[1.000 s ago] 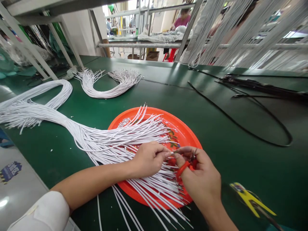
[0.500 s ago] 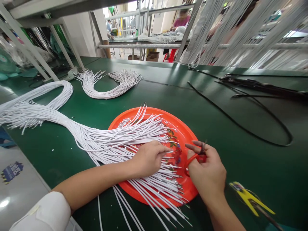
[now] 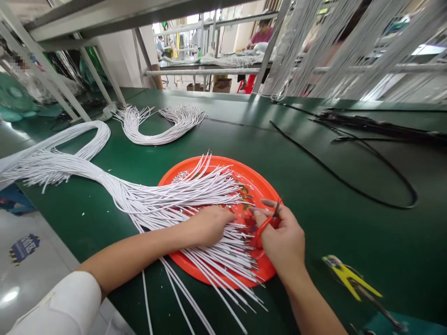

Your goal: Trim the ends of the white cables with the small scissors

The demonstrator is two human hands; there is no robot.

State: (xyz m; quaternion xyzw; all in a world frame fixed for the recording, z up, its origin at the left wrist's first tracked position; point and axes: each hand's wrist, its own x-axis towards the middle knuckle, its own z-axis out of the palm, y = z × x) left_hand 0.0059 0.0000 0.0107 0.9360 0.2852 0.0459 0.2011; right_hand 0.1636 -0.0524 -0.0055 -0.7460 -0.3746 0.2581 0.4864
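Observation:
A thick bundle of white wires (image 3: 146, 197) fans out across a red round tray (image 3: 260, 179). Over the wires lies my left hand (image 3: 211, 225), its thumb and forefinger pressed together near the wire ends; whatever is between the fingertips is hidden. On the tray's right side my right hand (image 3: 284, 242) is closed around small scissors with red handles (image 3: 263, 227). Their dark blades (image 3: 277, 207) point up and away beside the fingers. My right fingertips are a short gap from the left ones. Small silvery bits (image 3: 180, 177) lie on the tray.
A U-shaped bundle of white wires (image 3: 157, 138) and another looped bundle (image 3: 101, 135) lie on the green table (image 3: 237, 135). Black cables (image 3: 384, 125) stretch along the right. A yellow-handled tool (image 3: 349, 278) lies front right. Metal shelf legs and hanging white strands border the far edge.
My right hand has moved left with the scissors, closer to my left hand. My left hand has drawn back slightly, and the white tip at its fingers no longer shows. The view has shifted slightly.

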